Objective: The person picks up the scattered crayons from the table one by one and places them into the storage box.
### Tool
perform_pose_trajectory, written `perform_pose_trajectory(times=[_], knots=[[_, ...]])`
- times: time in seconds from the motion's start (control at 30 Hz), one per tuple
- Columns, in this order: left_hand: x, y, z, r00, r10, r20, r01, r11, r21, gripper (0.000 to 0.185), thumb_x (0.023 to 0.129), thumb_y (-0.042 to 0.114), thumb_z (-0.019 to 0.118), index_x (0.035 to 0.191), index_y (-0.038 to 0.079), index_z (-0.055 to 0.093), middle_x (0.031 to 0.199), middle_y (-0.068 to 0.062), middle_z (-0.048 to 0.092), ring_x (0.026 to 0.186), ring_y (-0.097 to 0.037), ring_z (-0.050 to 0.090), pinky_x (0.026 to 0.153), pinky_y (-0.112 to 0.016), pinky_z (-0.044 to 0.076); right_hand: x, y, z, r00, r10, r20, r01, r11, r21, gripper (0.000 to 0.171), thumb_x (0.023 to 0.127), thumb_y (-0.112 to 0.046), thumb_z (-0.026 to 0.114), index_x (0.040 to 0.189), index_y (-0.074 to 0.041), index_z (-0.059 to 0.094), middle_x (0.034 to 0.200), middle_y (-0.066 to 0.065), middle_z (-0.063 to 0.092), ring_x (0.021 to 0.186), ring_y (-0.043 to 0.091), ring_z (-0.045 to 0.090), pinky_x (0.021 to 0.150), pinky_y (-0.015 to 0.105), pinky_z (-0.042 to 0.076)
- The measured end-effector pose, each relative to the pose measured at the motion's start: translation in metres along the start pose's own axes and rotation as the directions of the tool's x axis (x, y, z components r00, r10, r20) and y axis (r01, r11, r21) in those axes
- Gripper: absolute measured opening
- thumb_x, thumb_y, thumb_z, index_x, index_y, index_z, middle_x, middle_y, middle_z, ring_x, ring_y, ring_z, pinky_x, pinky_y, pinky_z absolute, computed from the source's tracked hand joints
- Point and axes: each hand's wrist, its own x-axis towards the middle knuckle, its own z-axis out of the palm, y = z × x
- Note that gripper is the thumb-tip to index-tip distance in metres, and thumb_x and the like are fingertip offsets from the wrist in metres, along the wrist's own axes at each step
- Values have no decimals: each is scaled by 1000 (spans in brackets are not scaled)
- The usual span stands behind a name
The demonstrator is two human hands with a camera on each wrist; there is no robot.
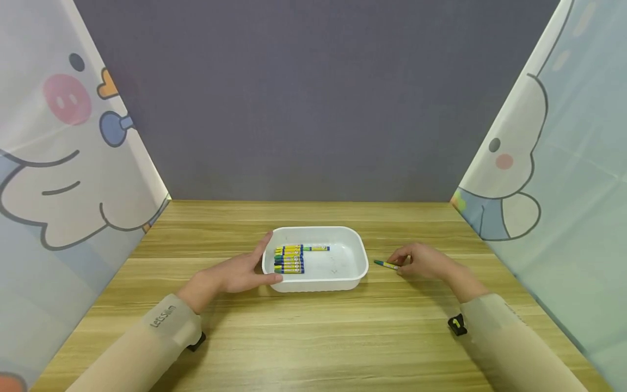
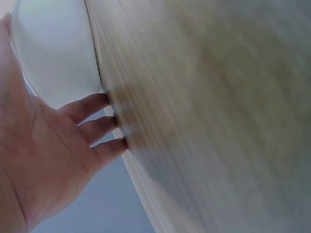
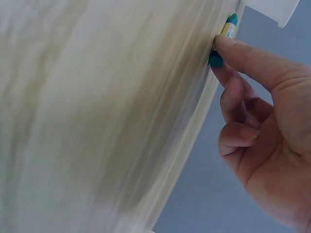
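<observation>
On the far left hangs a curtain (image 1: 59, 163) printed with a cartoon animal. The person's left sleeve (image 1: 161, 326) bears the words "Let's Slim". The left hand (image 1: 235, 272) lies with its fingers straight and spread against the left wall of the white tray (image 1: 362, 256), thumb at the near corner and forefinger reaching up along the rim. The tray stands near the middle of the wooden table (image 1: 313, 337).

Inside the tray, at its left end, a row of crayons (image 1: 290, 260) lies side by side, blue and yellow in their wrappers; the print on them is too small to read. The right half of the tray floor is bare.

Just right of the tray, apart from it, a green crayon (image 1: 386, 265) lies on the table. The right hand (image 1: 423, 261) pinches its right end between thumb and forefinger, the other fingers curled; its tip points toward the tray.

The tabletop in front of the tray is open wood. A second cartoon curtain (image 1: 553, 163) closes the right side.
</observation>
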Motion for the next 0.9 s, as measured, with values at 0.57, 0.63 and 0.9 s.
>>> perform_pose_trajectory(times=[0.57, 0.63, 0.9], knots=[[1, 1, 0, 1000, 1, -2, -1, 1000, 7, 125, 97, 75, 68, 177, 22, -12, 155, -25, 59, 139, -37, 61, 122, -64, 43, 9, -11, -15, 973, -66, -222, 42, 993, -108, 21, 102, -5, 72, 121, -6, 82, 103, 5, 76, 78, 11, 55, 68, 30, 47], [1, 1, 0, 1000, 1, -3, -1, 1000, 9, 125, 97, 75, 68, 177, 21, -12, 154, -25, 60, 138, -37, 61, 121, -64, 43, 13, -17, -19, 969, -61, -241, 36, 994, -107, 22, 104, -7, 71, 123, -8, 82, 104, 5, 75, 73, 11, 50, 64, 29, 44], [0, 0, 0, 1000, -7, 5, 7, 1000, 2, 125, 97, 75, 68, 177, 24, -13, 154, -24, 60, 138, -36, 61, 121, -64, 43, 36, -49, -22, 962, -80, -259, 46, 990, -135, 24, 107, -15, 68, 127, -18, 82, 108, 0, 72, 74, 13, 51, 66, 30, 46]])
